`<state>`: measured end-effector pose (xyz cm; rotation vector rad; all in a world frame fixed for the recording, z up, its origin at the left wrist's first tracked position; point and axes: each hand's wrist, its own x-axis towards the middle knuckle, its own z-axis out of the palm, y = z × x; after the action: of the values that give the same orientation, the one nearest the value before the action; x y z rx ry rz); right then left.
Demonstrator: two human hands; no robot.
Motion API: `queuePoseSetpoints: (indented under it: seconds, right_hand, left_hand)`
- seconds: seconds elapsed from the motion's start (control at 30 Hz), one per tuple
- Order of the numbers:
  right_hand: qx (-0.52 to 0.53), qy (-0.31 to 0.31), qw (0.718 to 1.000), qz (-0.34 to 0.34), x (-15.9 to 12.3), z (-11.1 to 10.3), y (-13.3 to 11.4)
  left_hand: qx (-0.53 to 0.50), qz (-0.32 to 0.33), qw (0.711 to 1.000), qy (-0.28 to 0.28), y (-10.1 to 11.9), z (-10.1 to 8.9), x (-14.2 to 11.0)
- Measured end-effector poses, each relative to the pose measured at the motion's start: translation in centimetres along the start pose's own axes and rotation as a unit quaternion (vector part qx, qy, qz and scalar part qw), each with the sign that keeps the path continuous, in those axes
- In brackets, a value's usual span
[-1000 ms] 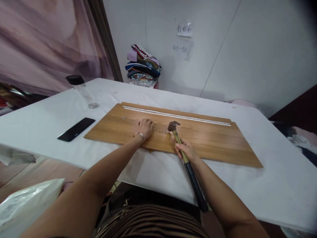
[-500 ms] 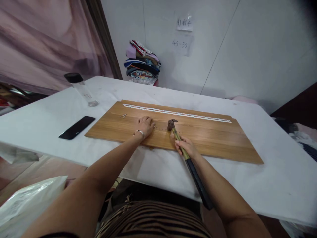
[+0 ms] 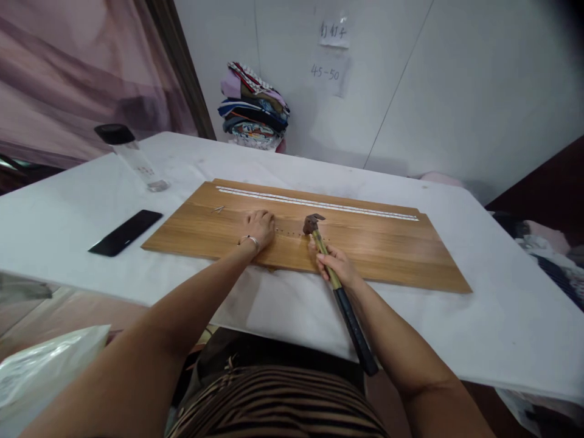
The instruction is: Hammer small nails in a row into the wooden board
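Note:
A long wooden board [image 3: 387, 252] lies on a white table [image 3: 502, 316]. My right hand [image 3: 335, 267] is closed round the upper shaft of a claw hammer [image 3: 340, 292]; the hammer head [image 3: 312, 223] rests low over a short row of small nails [image 3: 289, 232] in the board. My left hand [image 3: 259, 226] lies on the board just left of that row, fingers curled, knuckles up; what its fingertips hold is hidden. A white strip [image 3: 319, 204] runs along the board's far edge. A loose nail [image 3: 219, 209] lies near the board's left end.
A black phone [image 3: 125, 232] lies on the table left of the board. A clear bottle with a black cap [image 3: 130, 155] stands behind it. Folded cloths [image 3: 253, 109] are stacked against the wall. A plastic bag [image 3: 45, 371] sits at lower left.
The view has shifted a little; the hammer head stays low over the nail row and both hands keep their places on the board.

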<state>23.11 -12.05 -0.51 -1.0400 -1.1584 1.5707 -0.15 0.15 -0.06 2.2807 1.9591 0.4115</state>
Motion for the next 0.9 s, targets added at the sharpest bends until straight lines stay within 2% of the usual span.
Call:
queuePoseSetpoints:
  seconds: [0.7, 0.9]
  right_hand:
    - [-0.001, -0.020, 1.000, 0.011, -0.06, -0.02, -0.20]
    - [0.003, -0.008, 1.000, -0.003, -0.02, -0.08, -0.04]
  left_hand:
    - [0.003, 0.002, 1.000, 0.003, -0.03, 0.09, 0.08]
    - [-0.005, 0.002, 1.000, 0.007, -0.02, 0.18, 0.13]
